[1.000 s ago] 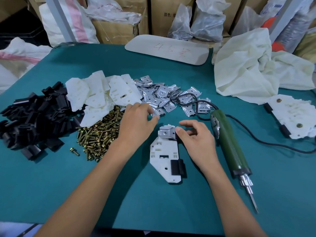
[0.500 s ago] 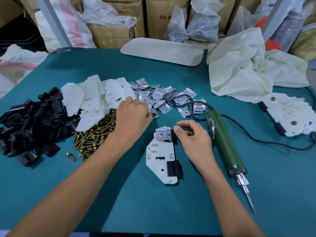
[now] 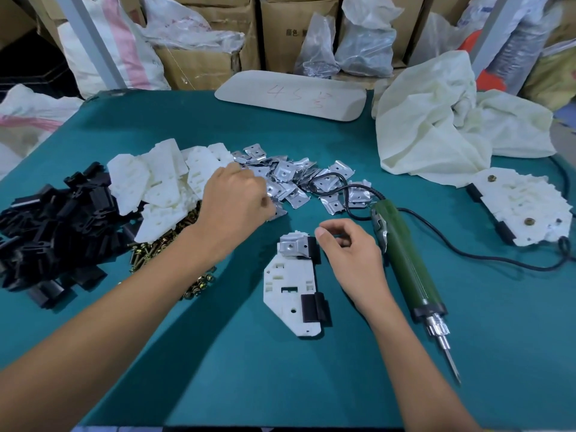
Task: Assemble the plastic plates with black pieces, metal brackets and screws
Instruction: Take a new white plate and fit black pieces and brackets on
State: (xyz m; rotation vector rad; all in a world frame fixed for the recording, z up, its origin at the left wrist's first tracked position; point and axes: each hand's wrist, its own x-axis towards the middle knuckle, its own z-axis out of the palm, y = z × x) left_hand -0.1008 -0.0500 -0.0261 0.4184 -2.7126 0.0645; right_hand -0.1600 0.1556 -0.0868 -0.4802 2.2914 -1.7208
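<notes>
A white plastic plate (image 3: 288,286) lies flat in the middle of the green table. It carries a metal bracket (image 3: 293,247) at its top and a black piece (image 3: 314,307) at its lower right. My right hand (image 3: 350,257) rests just right of the plate's top, fingers loosely curled, holding nothing I can see. My left hand (image 3: 233,201) reaches into the near edge of the metal bracket pile (image 3: 290,176), and its curled fingers pinch a bracket there. Its fingertips are blurred.
Loose white plates (image 3: 156,182), black pieces (image 3: 56,219) and brass screws (image 3: 149,254) lie at the left. A green electric screwdriver (image 3: 405,260) with its cable lies right of my right hand. Finished plates (image 3: 523,207), a cloth (image 3: 436,120) and a foam board (image 3: 290,95) sit farther back.
My right hand has drawn its fingers back off the bracket on the plate. My left hand has stayed at the bracket pile, with its fingers working there.
</notes>
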